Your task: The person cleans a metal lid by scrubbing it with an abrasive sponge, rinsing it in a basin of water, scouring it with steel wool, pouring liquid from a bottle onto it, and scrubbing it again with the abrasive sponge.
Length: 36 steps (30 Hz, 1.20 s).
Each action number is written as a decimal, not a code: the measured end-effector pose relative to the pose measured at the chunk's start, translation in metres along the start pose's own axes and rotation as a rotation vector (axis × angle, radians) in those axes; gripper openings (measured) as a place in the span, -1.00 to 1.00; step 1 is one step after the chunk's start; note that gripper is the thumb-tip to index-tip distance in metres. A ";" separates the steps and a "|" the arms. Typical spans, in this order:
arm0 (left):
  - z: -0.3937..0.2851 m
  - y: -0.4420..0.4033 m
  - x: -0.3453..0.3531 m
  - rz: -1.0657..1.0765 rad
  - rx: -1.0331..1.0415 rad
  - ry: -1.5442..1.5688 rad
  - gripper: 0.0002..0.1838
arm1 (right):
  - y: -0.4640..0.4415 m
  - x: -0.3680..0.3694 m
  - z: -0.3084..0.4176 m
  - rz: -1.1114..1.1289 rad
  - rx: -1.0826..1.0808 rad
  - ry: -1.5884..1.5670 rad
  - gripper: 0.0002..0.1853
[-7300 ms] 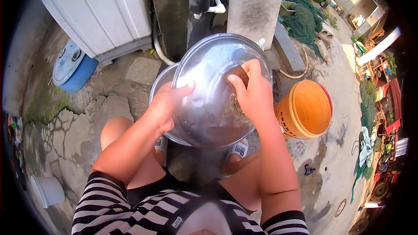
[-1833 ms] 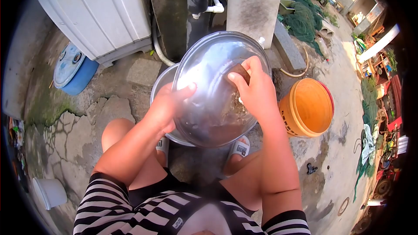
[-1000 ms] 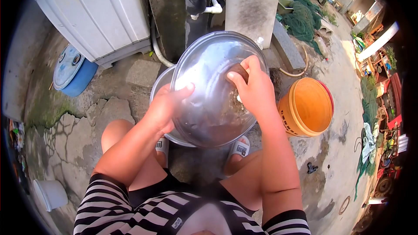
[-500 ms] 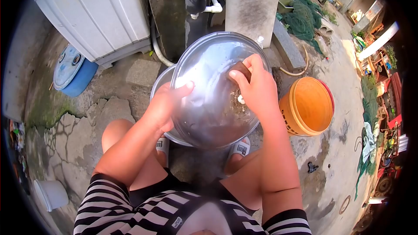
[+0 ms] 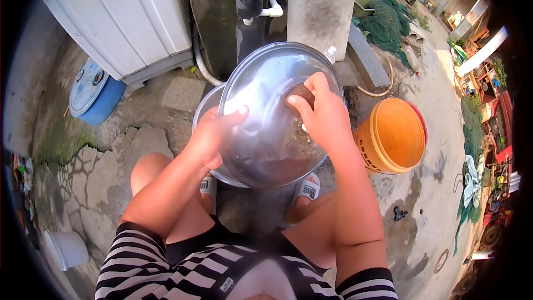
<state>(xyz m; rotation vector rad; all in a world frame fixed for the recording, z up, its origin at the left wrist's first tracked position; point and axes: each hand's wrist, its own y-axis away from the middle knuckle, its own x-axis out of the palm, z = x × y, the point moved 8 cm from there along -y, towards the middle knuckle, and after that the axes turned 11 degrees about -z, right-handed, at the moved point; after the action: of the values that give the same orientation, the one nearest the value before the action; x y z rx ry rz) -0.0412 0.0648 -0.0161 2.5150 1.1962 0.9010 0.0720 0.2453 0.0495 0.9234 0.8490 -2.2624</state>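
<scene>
A shiny metal basin point(image 5: 258, 150) is tilted in front of me, its wet inside facing up. My left hand point(image 5: 206, 138) is closed on its left rim, thumb over the inner edge. In my right hand point(image 5: 327, 114) is a brown scrubbing pad point(image 5: 301, 96), pressed against the basin's inside right of the middle. Brown grit and a small white bit show on the metal just below the pad. Under the tilted basin sits a second metal basin point(image 5: 202, 105), mostly hidden.
An orange bucket point(image 5: 397, 139) stands to the right on the concrete. At the left are a blue lidded tub point(image 5: 94, 93) and a white bucket point(image 5: 68, 249). A white cabinet-like unit point(image 5: 119, 19) and a white pipe elbow point(image 5: 273, 9) are ahead. Green netting point(image 5: 386, 19) lies further right.
My right hand has slid slightly left on the basin with the brown pad. The left hand keeps its hold on the rim, and the basin has barely shifted.
</scene>
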 end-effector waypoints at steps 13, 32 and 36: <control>0.002 -0.004 -0.002 0.020 -0.011 0.050 -0.50 | -0.004 -0.005 -0.006 0.016 0.015 -0.015 -0.54; -0.012 -0.012 -0.025 -0.086 0.056 0.123 -0.62 | -0.007 -0.030 -0.051 -0.236 0.240 -0.660 -0.74; -0.014 -0.018 -0.050 -0.165 0.090 0.115 -0.40 | 0.003 -0.023 -0.063 -0.134 0.294 -0.636 -0.83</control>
<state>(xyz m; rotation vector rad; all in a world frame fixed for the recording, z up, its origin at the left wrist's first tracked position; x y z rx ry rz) -0.0852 0.0376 -0.0350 2.4166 1.4863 0.9814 0.1141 0.2945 0.0302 0.2135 0.3048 -2.6095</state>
